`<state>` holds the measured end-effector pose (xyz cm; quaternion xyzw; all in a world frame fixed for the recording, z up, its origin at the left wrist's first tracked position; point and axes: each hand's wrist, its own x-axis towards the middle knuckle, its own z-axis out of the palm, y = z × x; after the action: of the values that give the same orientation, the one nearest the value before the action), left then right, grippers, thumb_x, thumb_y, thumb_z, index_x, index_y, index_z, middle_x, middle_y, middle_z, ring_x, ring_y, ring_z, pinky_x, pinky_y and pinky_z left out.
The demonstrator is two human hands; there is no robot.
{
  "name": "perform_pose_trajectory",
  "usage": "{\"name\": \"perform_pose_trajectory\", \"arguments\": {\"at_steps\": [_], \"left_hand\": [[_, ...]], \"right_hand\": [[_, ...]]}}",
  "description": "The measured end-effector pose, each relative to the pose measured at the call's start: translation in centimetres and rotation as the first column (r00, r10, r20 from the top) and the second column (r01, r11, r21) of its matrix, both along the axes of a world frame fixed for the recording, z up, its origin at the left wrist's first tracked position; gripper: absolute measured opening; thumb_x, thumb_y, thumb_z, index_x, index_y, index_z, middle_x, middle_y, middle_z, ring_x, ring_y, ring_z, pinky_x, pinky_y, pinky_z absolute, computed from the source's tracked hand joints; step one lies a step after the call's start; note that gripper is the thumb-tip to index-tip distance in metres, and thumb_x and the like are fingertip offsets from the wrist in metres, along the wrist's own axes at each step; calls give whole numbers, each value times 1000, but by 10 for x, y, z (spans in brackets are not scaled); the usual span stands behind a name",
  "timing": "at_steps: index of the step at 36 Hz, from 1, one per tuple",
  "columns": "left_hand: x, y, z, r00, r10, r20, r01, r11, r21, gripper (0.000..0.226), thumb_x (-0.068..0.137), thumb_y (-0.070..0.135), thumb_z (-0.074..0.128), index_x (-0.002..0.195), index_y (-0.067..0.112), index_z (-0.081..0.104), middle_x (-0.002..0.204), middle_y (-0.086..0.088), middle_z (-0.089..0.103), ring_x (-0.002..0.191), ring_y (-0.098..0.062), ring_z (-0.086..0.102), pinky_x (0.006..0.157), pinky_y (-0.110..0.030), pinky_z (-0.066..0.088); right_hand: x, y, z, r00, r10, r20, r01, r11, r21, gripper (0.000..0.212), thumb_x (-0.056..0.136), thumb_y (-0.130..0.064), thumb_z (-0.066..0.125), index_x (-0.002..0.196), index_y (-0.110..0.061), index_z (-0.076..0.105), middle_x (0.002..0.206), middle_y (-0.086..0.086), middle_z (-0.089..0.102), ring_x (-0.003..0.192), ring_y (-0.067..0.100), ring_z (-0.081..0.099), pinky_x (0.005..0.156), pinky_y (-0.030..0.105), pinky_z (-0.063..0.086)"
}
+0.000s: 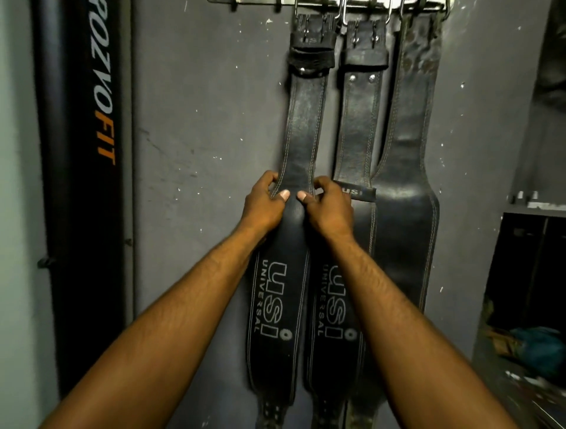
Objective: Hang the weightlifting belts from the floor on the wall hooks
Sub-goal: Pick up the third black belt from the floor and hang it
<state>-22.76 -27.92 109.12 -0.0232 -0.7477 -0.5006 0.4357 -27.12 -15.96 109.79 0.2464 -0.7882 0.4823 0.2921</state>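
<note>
Gripping hung belt (pixel 301 122) edges w/ both hands: L (pixel 264 204), R (pixel 328 205)

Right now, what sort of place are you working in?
Probably a gym's storage corner: black leather weightlifting belts hang from a metal hook rail on the grey wall, beside a tall black column printed FIT in orange.

The long black leather belt (pixel 301 122) I grip shows pale double stitching and grey-white lettering. The matte grey wall (pixel 199 122) before me is flecked white; the tall black padded column (pixel 82 199) bears white and orange letters.
</note>
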Motion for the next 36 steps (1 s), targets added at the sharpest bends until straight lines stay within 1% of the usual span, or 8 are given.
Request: {"name": "perform_pose_trajectory", "arguments": {"at_steps": [3,8,11,17,21,24,31,36], "left_hand": [[2,7,4,994,106,-1,-106,994,-41,17,97,17,58,113,22,59,102,8,64,88,-10,62,70,-17,45],[4,-7,-7,981,-181,72,173,979,105,29,93,18,61,122,27,59,118,-4,70,108,-23,68,97,-46,56],[6,-11,-21,941,-321,104,304,941,151,48,96,9,60,141,22,47,129,-7,64,116,-24,65,96,-40,56],[2,3,-29,998,-59,19,57,995,76,43,90,23,63,129,36,54,119,5,70,109,-15,67,99,-41,55],[6,2,-37,987,-155,29,152,983,99,52,93,21,62,141,34,45,129,1,64,115,-16,64,100,-41,54],[13,-5,-57,950,-298,92,281,946,159,58,98,9,57,149,26,34,132,-2,58,115,-18,62,95,-37,56],[12,3,-71,999,14,49,-19,995,97,49,94,17,59,137,34,43,124,5,66,110,-16,64,98,-39,54],[24,8,-86,992,11,122,-23,994,104,52,99,31,54,147,33,33,130,1,62,110,-18,63,94,-33,53]], "right_hand": [[2,0,-2,1000,-4,-6,3,1000,-17,33,93,-41,64,123,-28,58,111,7,70,106,31,63,88,37,50],[6,6,-17,999,45,15,-45,999,-1,39,91,-45,63,126,-31,55,118,4,69,112,29,63,95,43,52],[5,8,-31,994,91,67,-93,995,36,42,90,-42,65,128,-32,52,125,6,67,117,31,61,101,47,49],[9,8,-38,987,129,101,-125,991,-45,33,95,-36,60,127,-32,52,121,3,67,113,28,62,97,39,50],[14,12,-44,986,134,97,-129,990,-51,39,93,-40,62,129,-39,47,122,1,68,114,29,63,99,43,51],[17,17,-60,972,167,164,-174,984,34,68,88,-39,68,142,-49,27,133,7,63,120,34,60,104,51,48],[27,7,-79,979,92,183,-91,996,-12,74,95,-37,61,154,-45,17,133,13,62,122,38,58,102,43,45],[39,11,-89,984,102,147,-97,994,-43,76,96,-36,61,156,-42,15,133,9,64,117,33,62,97,41,49]]}}
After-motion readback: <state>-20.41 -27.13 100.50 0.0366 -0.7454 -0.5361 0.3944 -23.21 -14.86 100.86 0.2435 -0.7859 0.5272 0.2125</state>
